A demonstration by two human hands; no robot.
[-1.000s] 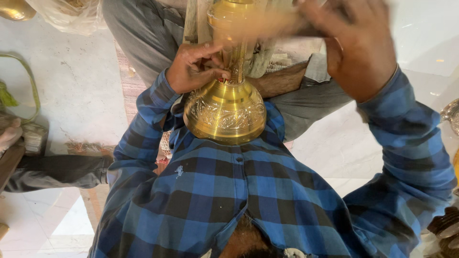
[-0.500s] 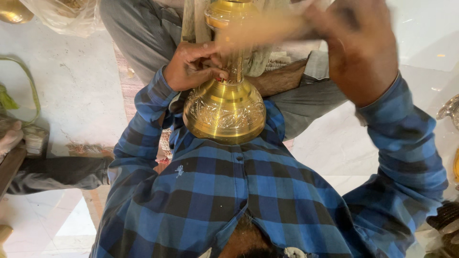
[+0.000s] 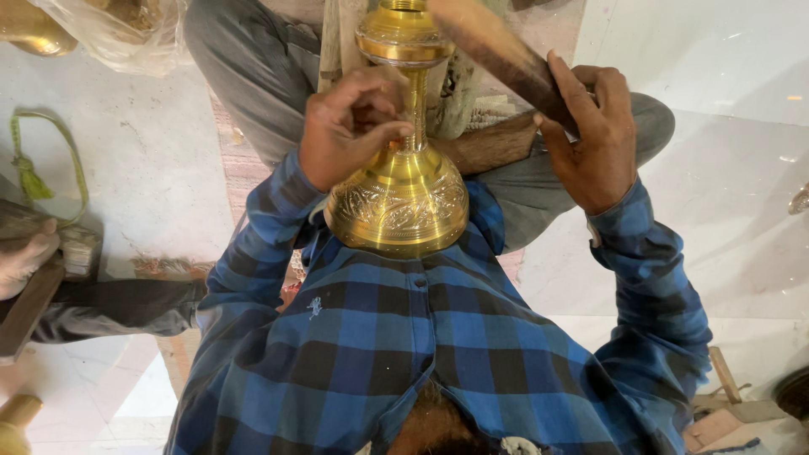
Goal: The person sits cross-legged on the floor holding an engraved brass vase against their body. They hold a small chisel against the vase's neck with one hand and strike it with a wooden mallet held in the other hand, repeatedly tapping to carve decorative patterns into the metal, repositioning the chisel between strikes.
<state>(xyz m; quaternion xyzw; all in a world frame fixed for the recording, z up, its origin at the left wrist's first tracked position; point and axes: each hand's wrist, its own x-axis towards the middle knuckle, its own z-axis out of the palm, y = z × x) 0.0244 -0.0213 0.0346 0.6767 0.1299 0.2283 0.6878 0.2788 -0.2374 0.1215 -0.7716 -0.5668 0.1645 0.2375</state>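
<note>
A brass vase (image 3: 398, 202) with an engraved round belly is braced against my blue checked shirt (image 3: 404, 337), its narrow neck pointing away from me. My left hand (image 3: 345, 126) is curled around the neck just above the belly, fingers pinched against it. My right hand (image 3: 590, 139) grips a dark wooden stick (image 3: 497, 55) that slants up and left toward the vase's top collar (image 3: 398, 38). I cannot tell whether the stick touches the collar. The far end of the vase rests near a wooden block (image 3: 455, 101) between my grey-trousered legs.
A clear plastic bag (image 3: 126, 29) of brass parts and a brass piece (image 3: 25, 29) lie at the top left. A green cord (image 3: 34, 168) and another person's hand (image 3: 21, 257) are at the left. Wooden scraps (image 3: 725, 396) lie at the lower right on the white floor (image 3: 716, 67).
My right hand and the stick were blurred in a swing across the vase top; now they are sharp, with the hand slightly lower and further left. My left hand stays on the neck.
</note>
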